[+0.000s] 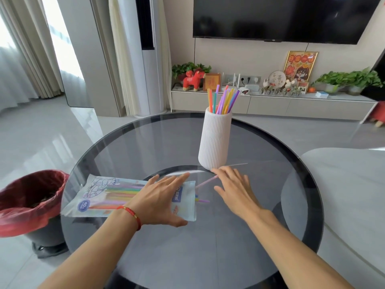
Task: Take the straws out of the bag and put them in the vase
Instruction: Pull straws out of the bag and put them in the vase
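Note:
A clear printed bag (100,197) lies flat on the round glass table (145,142), with several coloured straws still inside. My left hand (160,197) rests flat on the bag's right end, fingers spread. A pink straw (206,182) pokes out of the bag's mouth toward the vase, and other straw tips (203,200) show just right of the bag. My right hand (233,186) hovers open beside these, fingertips over the pink straw's far end, not closed on it. The white ribbed vase (214,140) stands upright just beyond, holding several coloured straws (224,101).
A dark bin with a red liner (29,201) stands on the floor left of the table. A pale sofa or cushion edge (343,184) lies to the right. A TV cabinet with plants and ornaments (270,101) runs along the far wall.

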The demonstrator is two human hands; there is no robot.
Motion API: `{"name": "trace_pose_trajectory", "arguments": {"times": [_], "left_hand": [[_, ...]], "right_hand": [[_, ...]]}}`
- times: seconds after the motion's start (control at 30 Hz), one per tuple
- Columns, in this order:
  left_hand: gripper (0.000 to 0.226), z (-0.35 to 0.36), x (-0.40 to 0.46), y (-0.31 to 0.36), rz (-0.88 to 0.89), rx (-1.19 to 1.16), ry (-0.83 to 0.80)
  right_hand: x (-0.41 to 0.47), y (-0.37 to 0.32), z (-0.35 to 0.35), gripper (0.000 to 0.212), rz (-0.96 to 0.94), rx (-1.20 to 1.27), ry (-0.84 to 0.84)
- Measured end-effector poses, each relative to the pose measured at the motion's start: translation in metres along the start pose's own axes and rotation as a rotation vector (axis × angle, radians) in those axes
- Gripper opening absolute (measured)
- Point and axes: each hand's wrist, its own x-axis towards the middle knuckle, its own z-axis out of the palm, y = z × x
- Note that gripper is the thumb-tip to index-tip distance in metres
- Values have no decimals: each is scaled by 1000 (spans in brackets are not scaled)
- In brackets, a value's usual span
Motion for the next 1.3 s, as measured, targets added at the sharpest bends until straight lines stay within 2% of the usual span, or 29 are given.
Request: {"name": "trace_pose_trajectory", "arguments": {"times": [0.17, 0.23, 0.33, 0.47, 0.57, 0.67, 0.8, 0.93, 1.07, 1.2, 1.3], "left_hand": [[124, 3, -1, 1, 10, 20, 30], [124, 4, -1, 1, 5, 23, 31], [125, 5, -1, 2, 3, 27, 36], [126, 6, 0, 6, 9, 21, 46], [126, 5, -2, 7, 8, 5, 59], [125, 3, -2, 5, -5, -21, 84], [124, 4, -1, 6, -13, -38, 117], [123, 6, 0, 7, -24, -55, 151], [121, 5, 1, 9, -23, -82, 177], [121, 8, 0, 11, -4, -66, 167], [120, 6, -1, 6, -16, -37, 157]], "right_hand": [[0, -5, -6, 12, -44, -27, 31], [-4, -10, -11, 14, -84, 86, -18], [-10, -21, -16, 19, -56, 445, -95], [-15, -26, -16, 31, -42, 546, -195], [-17, -25, -13, 47, -88, 527, -264], [-15, -28, -12, 50, -64, 580, -293], [-13, -32, -10, 40, -22, 582, -249], [-9, -38, -3, 40, 42, 621, -188], [-6, -43, 2, 24, 74, 664, -154], [-3, -40, 3, 8, 48, 651, -192], [-2, -21, -5, 11, 85, 624, -164]]}}
